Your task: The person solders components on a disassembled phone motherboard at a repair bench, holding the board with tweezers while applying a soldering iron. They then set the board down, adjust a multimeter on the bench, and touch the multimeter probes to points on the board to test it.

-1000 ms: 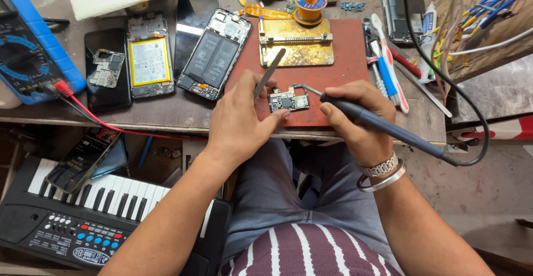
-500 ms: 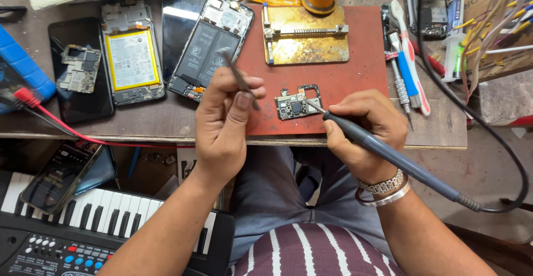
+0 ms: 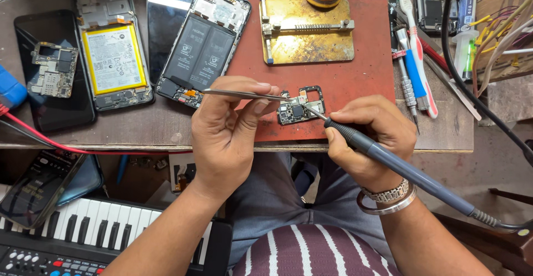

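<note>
Pinching tweezers [image 3: 244, 94] in left hand [image 3: 225, 129], right hand [image 3: 369, 137] fisted round soldering iron [image 3: 400, 168], both tips meeting on circuit board [image 3: 300, 109] near the desk's [image 3: 444, 134] front edge, steadying it.

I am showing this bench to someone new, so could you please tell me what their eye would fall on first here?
First, the two hands at the near table edge: the right hand holds a grey soldering iron with its tip on a small circuit board on the red mat, while the left hand brings tweezers to it. To the left lie opened phones, one showing a yellow battery.
</note>
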